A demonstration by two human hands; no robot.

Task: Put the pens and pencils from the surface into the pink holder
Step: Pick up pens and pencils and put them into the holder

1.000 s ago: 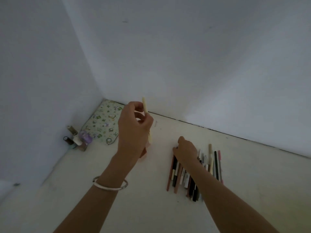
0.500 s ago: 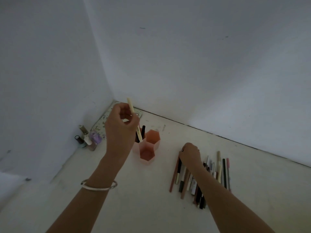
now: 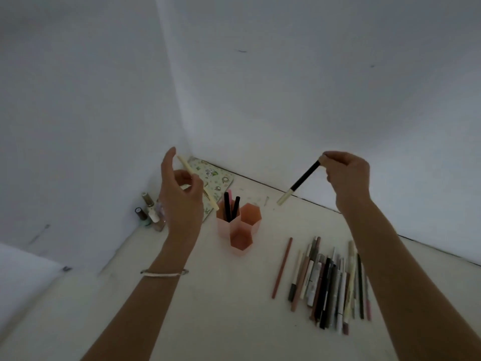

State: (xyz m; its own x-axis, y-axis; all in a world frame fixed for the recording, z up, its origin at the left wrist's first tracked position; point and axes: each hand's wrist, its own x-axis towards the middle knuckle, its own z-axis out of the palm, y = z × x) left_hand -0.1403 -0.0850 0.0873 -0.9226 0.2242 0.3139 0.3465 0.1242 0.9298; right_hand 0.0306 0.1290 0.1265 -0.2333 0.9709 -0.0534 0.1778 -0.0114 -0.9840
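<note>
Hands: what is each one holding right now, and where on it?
Left hand: cream pen, pinched around mid-shaft. Right hand: black pen, gripped at its top end.

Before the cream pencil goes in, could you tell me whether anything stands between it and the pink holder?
Nothing visible does. The left hand holds the cream pencil tilted just left of the pink holder. Two black pens already stand in the rear left cell; the other two look empty.

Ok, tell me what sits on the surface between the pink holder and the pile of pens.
Head view: one reddish-brown pencil lies alone between the pink holder and the pile of pens, apart from both. The rest is bare surface.
</note>
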